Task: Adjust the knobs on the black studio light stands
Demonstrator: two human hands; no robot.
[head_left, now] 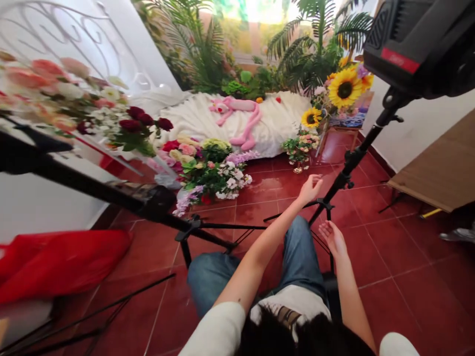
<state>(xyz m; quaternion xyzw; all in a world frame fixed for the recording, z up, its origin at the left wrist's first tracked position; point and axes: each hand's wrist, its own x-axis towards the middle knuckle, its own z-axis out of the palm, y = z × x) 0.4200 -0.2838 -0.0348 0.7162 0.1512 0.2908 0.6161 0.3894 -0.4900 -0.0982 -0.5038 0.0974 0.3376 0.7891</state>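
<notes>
My left hand (310,190) reaches forward past my knee, its fingers loosely bent and apart, with nothing seen in them. Closer to my body on the right, my right hand (333,238) is raised with its fingers spread, also holding nothing visible. The black light stand (347,165) rises right by both hands; whether the left hand touches it I cannot tell. At the stand's top sits a studio light (411,54). Beyond the hands, a pink plush toy (243,116) lies on a white draped cloth (189,116).
A second black stand (111,193) slants across the left. Artificial flowers (211,168) stand before the cloth, and sunflowers (344,89) at the right. A red fabric bundle (63,259) lies at left. A brown board (441,163) leans at right above the red tiled floor (374,237).
</notes>
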